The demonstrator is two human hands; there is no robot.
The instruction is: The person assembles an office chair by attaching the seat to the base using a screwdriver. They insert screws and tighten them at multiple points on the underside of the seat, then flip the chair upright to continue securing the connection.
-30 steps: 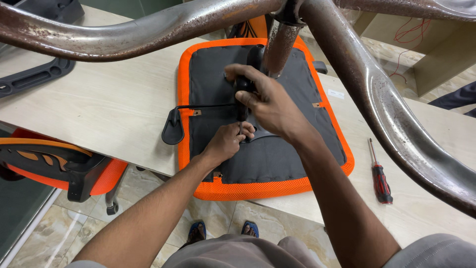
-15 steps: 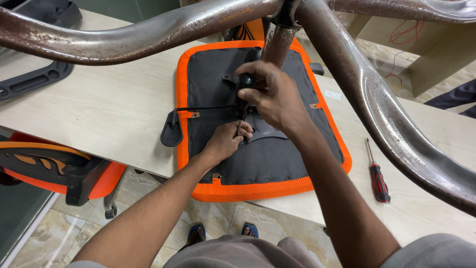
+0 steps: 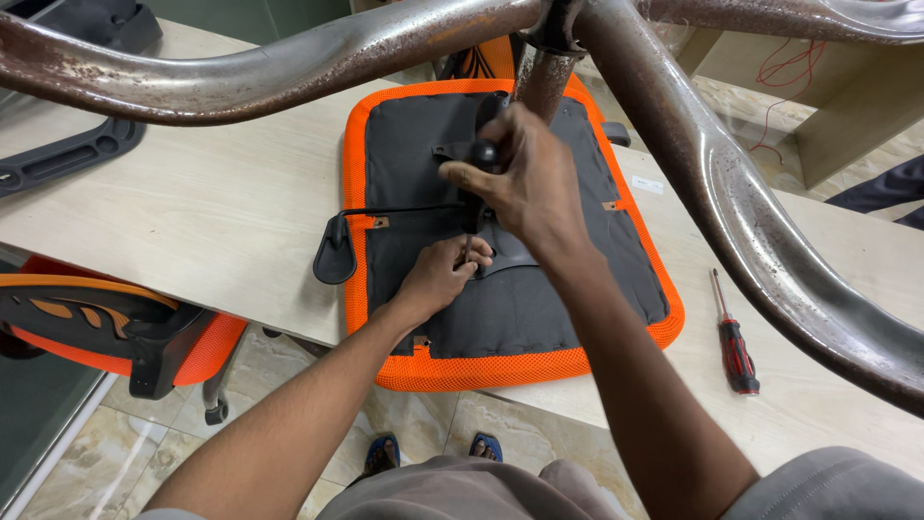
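An upturned chair seat (image 3: pixel 404 144) with a black underside and orange mesh rim lies on the pale wooden table (image 3: pixel 192 212). A black metal mechanism plate (image 3: pixel 510 255) sits at its middle, with a black lever (image 3: pixel 339 252) reaching left. My right hand (image 3: pixel 525 178) grips the black handle of a tool (image 3: pixel 478 154) standing upright on the plate. My left hand (image 3: pixel 445 274) pinches the tool's shaft low down, resting on the seat. A rusty chrome chair base (image 3: pixel 693 164) with its centre column (image 3: pixel 544 72) arches over the seat, close to the camera.
A red and black screwdriver (image 3: pixel 734 337) lies on the table right of the seat. A black plastic armrest part (image 3: pixel 72 159) rests at the far left. An orange and black chair (image 3: pixel 115 323) stands by the table's left edge. Feet in blue sandals (image 3: pixel 433 451) show below.
My right hand has turned a little on the tool handle and shifted slightly left. My left hand stays at the shaft's foot.
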